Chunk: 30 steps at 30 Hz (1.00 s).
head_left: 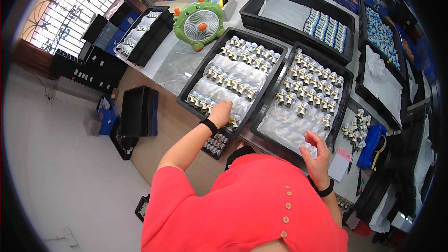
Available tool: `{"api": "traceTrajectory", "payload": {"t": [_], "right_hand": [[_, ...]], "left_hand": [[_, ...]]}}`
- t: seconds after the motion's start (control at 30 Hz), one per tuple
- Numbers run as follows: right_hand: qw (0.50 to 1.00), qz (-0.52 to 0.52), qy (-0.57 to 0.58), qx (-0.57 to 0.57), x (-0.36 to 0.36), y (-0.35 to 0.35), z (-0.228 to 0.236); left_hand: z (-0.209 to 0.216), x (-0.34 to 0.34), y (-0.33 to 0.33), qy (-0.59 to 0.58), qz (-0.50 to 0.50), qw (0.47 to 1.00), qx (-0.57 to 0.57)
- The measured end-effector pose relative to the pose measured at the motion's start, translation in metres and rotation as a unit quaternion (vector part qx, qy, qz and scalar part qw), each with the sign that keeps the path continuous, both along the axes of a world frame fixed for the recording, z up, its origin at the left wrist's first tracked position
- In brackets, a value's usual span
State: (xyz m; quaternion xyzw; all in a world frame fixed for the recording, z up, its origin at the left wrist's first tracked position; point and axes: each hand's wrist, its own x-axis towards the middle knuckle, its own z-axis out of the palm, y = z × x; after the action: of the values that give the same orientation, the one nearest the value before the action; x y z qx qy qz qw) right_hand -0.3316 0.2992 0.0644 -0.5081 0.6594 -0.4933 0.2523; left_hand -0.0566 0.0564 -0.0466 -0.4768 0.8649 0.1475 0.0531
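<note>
My left hand reaches into the near end of the left black tray, among small white-and-gold figurines standing in rows on white sheeting. Its fingers are bent down and closed; whatever they hold is hidden from view. One or two figurines stand just right of that hand. Over the near right corner of a second black tray, my right hand is held with thumb and fingers apart and nothing between them. The closest figurine in that tray stands a little beyond the fingertips.
A green animal-shaped fan stands beyond the left tray. Farther back, a large black tray holds blue-and-white pieces. At right lie loose figurines, a notepad and a blue tool-like object. Stacked black trays rest on the floor left.
</note>
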Motion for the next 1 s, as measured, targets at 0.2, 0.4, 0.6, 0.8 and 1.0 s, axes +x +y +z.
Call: {"api": "traceTrajectory", "payload": {"t": [0.2,0.4,0.6,0.8,1.0], "right_hand": [[1.000,-0.001,-0.006,0.014,0.000,-0.001,-0.003],[0.999,0.019,-0.005,0.031,0.002,-0.006,-0.003],[0.998,0.036,-0.002,0.045,-0.003,-0.006,-0.005],[0.995,0.059,-0.012,0.083,-0.012,-0.003,-0.027],[0.967,0.225,0.018,0.117,0.003,-0.028,-0.036]], "left_hand": [[-0.011,0.002,0.004,-0.013,-0.069,0.996,-0.046],[-0.004,-0.004,0.011,0.002,-0.061,0.998,-0.012],[0.011,0.014,0.024,0.054,0.023,0.998,0.034],[0.022,0.038,0.083,0.242,0.089,0.958,-0.125],[0.006,0.046,0.125,0.198,0.086,0.967,-0.136]]}}
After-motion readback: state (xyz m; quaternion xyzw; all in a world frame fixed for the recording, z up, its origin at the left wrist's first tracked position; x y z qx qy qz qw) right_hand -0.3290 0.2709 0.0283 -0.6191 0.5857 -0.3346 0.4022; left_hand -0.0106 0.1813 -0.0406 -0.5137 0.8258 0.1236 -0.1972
